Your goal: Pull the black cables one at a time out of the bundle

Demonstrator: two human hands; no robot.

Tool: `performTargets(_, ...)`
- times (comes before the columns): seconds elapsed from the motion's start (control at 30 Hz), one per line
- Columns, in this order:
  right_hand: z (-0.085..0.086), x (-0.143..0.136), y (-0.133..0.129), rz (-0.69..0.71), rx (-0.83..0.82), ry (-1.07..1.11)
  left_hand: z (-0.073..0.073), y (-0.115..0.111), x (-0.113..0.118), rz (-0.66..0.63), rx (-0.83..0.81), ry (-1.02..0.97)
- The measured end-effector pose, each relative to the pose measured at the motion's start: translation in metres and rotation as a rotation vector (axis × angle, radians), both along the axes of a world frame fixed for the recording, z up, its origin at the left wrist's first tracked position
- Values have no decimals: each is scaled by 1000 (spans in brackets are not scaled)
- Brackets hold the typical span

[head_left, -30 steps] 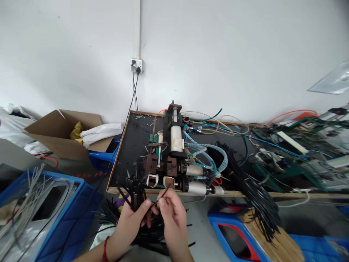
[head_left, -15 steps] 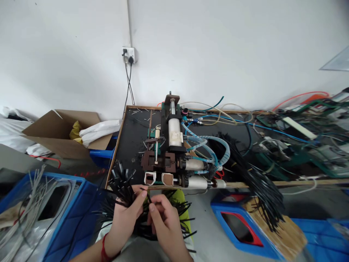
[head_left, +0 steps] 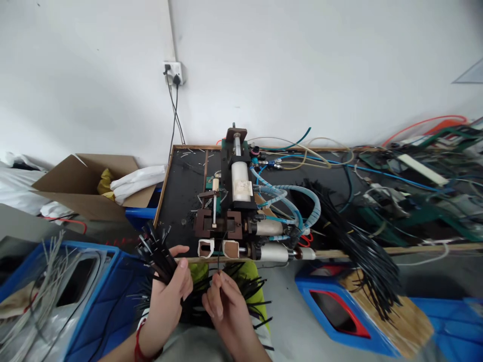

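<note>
A bundle of black cables (head_left: 157, 257) with pale cut ends is wrapped in my left hand (head_left: 169, 296); its ends point up and away from me. My right hand (head_left: 224, 300) pinches a single thin black cable (head_left: 218, 262), which stands upright toward the gap between two padded jaws of the pneumatic machine (head_left: 218, 223). The white-edged brown pads (head_left: 231, 249) sit apart on either side of that cable. More loose black cables (head_left: 247, 281) lie across my lap beneath both hands, over a yellow-green cloth (head_left: 251, 270).
Clear blue air hoses (head_left: 302, 201) curve right of the machine. A large black cable bundle (head_left: 362, 251) hangs over the bench's front edge (head_left: 332, 254). At left stand a blue crate (head_left: 109, 286) with pale wires and a cardboard box (head_left: 86, 191). Blue-red bins (head_left: 335, 311) stand below right.
My hands have moved apart. The right hand now holds one cable up to the machine's jaws, while the left has drawn slightly left and down with the bundle. The view has shifted slightly.
</note>
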State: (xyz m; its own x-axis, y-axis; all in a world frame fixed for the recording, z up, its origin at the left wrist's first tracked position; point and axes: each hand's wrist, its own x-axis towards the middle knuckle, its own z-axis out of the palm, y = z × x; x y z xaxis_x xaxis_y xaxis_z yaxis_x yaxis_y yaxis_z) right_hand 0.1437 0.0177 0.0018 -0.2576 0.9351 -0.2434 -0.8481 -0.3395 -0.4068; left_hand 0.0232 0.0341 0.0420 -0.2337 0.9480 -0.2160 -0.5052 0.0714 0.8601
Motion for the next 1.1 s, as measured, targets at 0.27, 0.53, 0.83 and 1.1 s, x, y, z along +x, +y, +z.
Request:
performTargets(0.27,-6,6,-3,114,-12,144,-5,-2,3,-39,-10,-21)
performTargets(0.53,-8,11,4,129,-28,82,-9,3,5,-77,-23,4)
performTargets(0.83,-6,11,6,142,-67,71,-5,4,8,-100,-36,7)
performTargets(1.1,-1,10,7,134,-87,65,-8,5,6,-111,-32,-77)
